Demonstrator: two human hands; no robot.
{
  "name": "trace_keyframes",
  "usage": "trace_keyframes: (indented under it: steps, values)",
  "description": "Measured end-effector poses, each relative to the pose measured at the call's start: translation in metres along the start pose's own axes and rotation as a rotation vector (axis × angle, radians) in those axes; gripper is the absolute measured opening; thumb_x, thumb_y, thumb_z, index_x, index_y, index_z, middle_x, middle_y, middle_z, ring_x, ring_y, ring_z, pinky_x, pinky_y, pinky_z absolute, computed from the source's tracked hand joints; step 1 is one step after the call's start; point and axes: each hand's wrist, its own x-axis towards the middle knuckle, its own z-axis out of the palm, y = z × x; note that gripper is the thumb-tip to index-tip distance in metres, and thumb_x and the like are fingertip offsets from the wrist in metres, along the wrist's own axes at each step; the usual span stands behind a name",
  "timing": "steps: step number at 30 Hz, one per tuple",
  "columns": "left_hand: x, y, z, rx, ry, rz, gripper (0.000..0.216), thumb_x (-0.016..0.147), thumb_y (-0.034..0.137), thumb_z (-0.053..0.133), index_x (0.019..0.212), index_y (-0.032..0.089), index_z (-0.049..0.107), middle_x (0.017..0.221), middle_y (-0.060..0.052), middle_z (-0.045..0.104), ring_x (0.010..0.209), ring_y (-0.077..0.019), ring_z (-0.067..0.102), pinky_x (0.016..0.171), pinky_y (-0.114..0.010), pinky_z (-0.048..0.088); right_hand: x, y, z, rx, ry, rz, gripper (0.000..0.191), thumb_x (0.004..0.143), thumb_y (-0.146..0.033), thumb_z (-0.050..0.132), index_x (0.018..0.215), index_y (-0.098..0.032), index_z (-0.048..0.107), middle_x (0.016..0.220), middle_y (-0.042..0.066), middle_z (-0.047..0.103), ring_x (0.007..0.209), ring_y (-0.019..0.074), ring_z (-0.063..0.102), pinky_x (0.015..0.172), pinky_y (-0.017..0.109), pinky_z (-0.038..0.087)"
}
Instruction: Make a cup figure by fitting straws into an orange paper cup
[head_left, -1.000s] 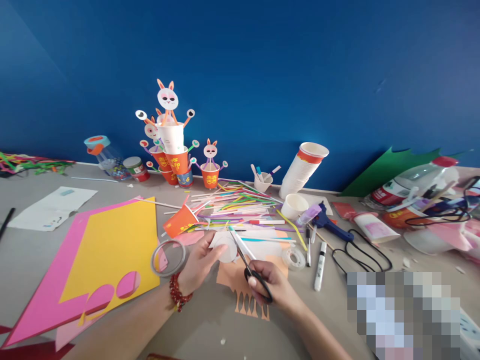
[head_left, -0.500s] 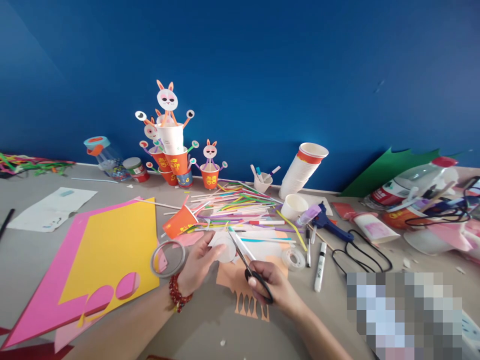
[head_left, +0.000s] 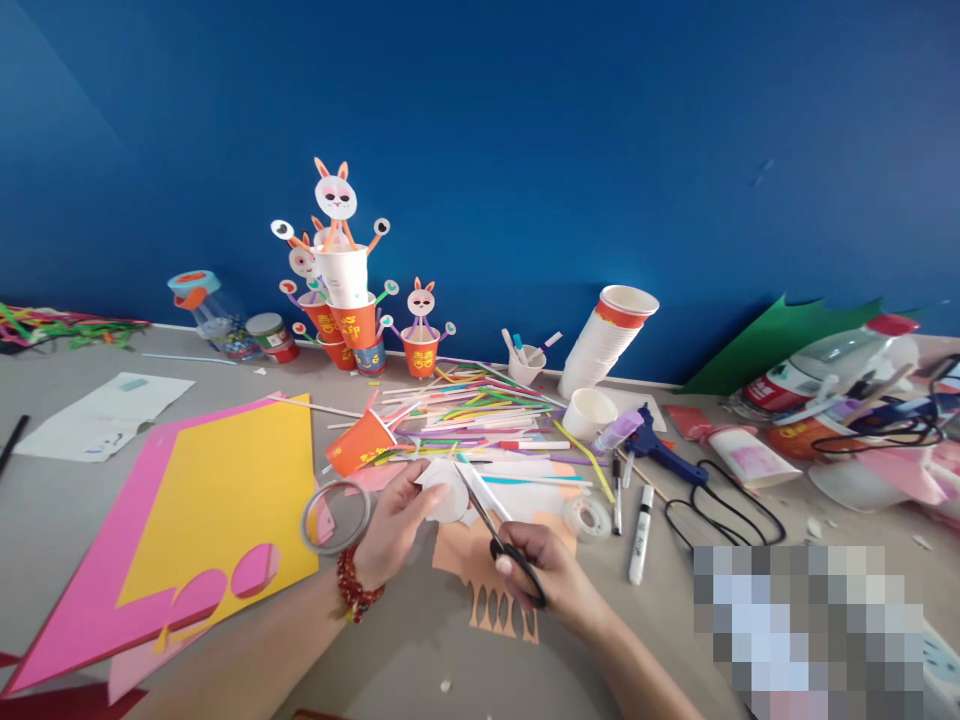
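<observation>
Between thumb and fingers, my left hand (head_left: 397,520) pinches a piece of white paper (head_left: 448,497) with a rounded lower edge. My right hand (head_left: 541,570) is closed around the black handles of a pair of scissors (head_left: 487,515). The scissor blades point up and left, against the paper's right edge; how far they are apart I cannot tell. Beneath the hands lies an orange sheet (head_left: 480,556) with several cut-outs along its near edge. A roll of tape (head_left: 335,517) stands beside my left wrist.
Colourful sticks (head_left: 480,410) are spread behind my hands. Rabbit-faced paper cups (head_left: 352,325) stand at the wall, with a leaning stack of cups (head_left: 606,340) further right. A blue glue gun (head_left: 664,450) and its cable lie right. Yellow card (head_left: 225,490) covers pink card at left.
My left hand has shifted and tilted the white paper slightly to the left at the blades. My right hand and the scissors have hardly moved.
</observation>
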Motion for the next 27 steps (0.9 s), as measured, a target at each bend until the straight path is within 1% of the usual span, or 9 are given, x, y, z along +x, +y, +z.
trace_keyframes:
  steps: [8,13,16,27]
  values:
    - [-0.0008,0.0005,0.0006,0.007,0.005,0.013,0.019,0.087,0.029,0.064,0.102,0.017,0.064,0.09,-0.004,0.069,0.079,-0.0162,0.063,0.068,-0.025,0.048,0.0006,-0.0009,0.0012,0.016,-0.001,0.003,0.052,0.075,-0.066,0.067,0.065,-0.021,0.043,0.041,-0.008,0.044,0.035,0.0057,0.032,0.038,0.02,0.024]
    - [-0.0006,0.001,0.0019,-0.004,0.015,0.016,0.017,0.087,0.029,0.064,0.1,0.017,0.064,0.09,-0.004,0.069,0.079,-0.0165,0.063,0.065,-0.024,0.046,-0.0003,-0.0021,0.0005,-0.006,0.008,0.009,0.052,0.075,-0.066,0.066,0.064,-0.021,0.041,0.042,-0.008,0.042,0.036,0.0063,0.035,0.039,0.02,0.023]
    - [0.0002,0.0012,0.0019,-0.021,0.023,0.012,0.017,0.085,0.03,0.065,0.097,0.018,0.064,0.088,-0.004,0.069,0.078,-0.0167,0.063,0.064,-0.025,0.046,-0.0004,-0.001,0.0,-0.017,0.007,0.01,0.053,0.074,-0.067,0.066,0.064,-0.022,0.04,0.043,-0.009,0.041,0.036,0.0068,0.037,0.038,0.02,0.023]
    - [0.0023,-0.0005,-0.0003,-0.056,0.045,0.014,0.013,0.084,0.029,0.066,0.086,0.017,0.061,0.084,-0.003,0.068,0.076,-0.0162,0.063,0.064,-0.025,0.046,-0.001,-0.0035,0.0003,-0.059,0.024,0.014,0.054,0.075,-0.066,0.066,0.062,-0.022,0.039,0.043,-0.007,0.045,0.037,0.006,0.034,0.039,0.019,0.021]
